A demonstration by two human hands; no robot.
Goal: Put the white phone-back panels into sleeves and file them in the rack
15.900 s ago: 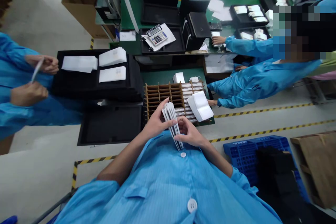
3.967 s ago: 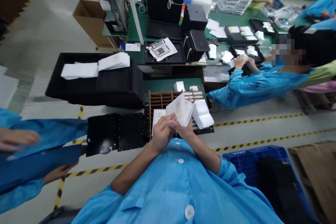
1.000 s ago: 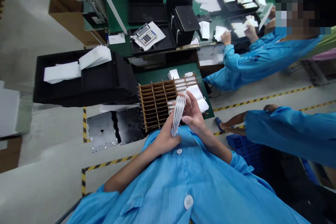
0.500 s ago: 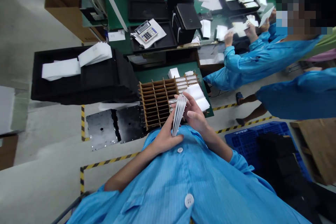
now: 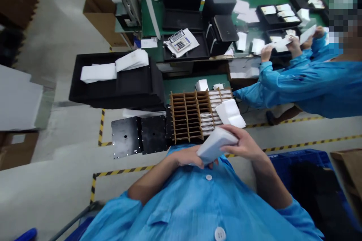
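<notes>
Nearest, the left hand (image 5: pixel 190 157) and right hand (image 5: pixel 244 143) both grasp a tilted white stack (image 5: pixel 216 145) just off the near right corner of the divider grid (image 5: pixel 198 115). A slackened grip could let its pieces slip apart. Beyond, white sheets (image 5: pixel 230 113) lie across the grid's right edge; a knock from the right hand could tip them off the green table (image 5: pixel 181 86).

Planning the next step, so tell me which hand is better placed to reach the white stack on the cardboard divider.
Probably the right hand: it is nearer the white stack than the left hand, though both hold the white bundle.
</notes>
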